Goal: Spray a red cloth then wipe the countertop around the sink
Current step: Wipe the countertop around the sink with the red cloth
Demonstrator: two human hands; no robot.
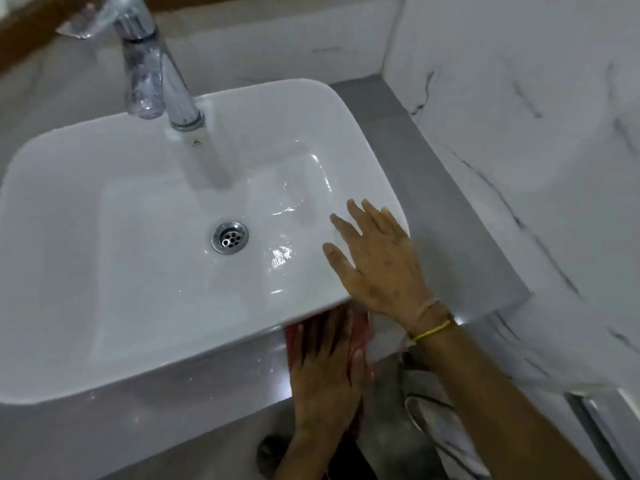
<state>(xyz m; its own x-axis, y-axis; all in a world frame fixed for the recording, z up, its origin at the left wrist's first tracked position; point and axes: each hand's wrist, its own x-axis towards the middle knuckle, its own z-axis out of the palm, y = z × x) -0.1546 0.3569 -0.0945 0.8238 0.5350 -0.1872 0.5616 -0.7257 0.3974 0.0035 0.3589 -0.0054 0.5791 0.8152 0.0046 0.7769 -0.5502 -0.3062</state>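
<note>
A white rectangular sink (104, 341) sits on a grey countertop (446, 216). The red cloth (362, 327) lies on the counter's front strip, tucked partly under the sink's front right rim. My left hand (325, 372) lies flat on the cloth, fingers pointing under the rim and thumb on the right, and covers most of it. My right hand (377, 261) rests palm down on the sink's front right corner with its fingers spread and nothing in it. No spray bottle is in view.
A chrome faucet (162, 74) stands at the back of the sink, above the drain (230, 237); the basin looks wet. A marble-patterned wall (519, 98) bounds the counter on the right. Below the counter edge are the floor and a light shoe (433, 420).
</note>
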